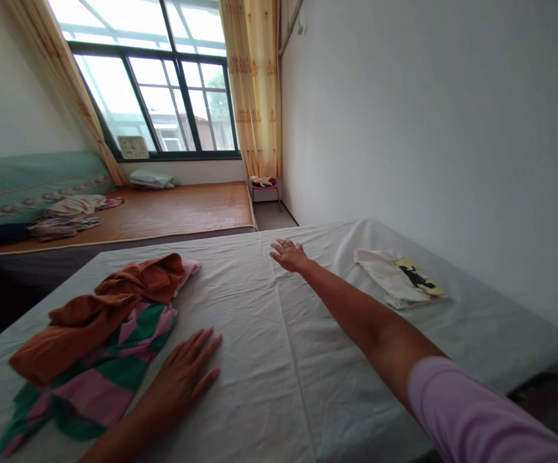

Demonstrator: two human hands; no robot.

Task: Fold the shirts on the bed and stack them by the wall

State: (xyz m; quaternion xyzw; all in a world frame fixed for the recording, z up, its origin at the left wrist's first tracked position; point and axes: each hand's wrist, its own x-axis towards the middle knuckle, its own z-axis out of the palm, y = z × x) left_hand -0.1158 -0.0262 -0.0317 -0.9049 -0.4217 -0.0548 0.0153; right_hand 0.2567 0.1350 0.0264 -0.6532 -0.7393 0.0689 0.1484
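A white sheet (pixel 240 289) covers the broad flat surface in front of me, with light creases across it. My left hand (pixel 185 366) lies palm down near the sheet, fingers stretched, holding nothing. Just left of it is a loose heap: an orange-brown garment (pixel 85 321) on top of a green and pink garment (pixel 100 386). My right arm reaches farther forward, and my right hand (pixel 288 254) is spread over the sheet's far part, also holding nothing. To the right of that arm rests a folded white shirt (pixel 385 276) with a yellow and black print.
A bed with a brown mat (pixel 196 206) stands beyond, bearing crumpled clothes (pixel 73 209) and a pillow (pixel 152 179). A small stool (pixel 265 186) holds some items beside the curtain (pixel 259 96). A clock (pixel 132 147) is on the windowsill. A bare wall (pixel 428 128) runs along the right.
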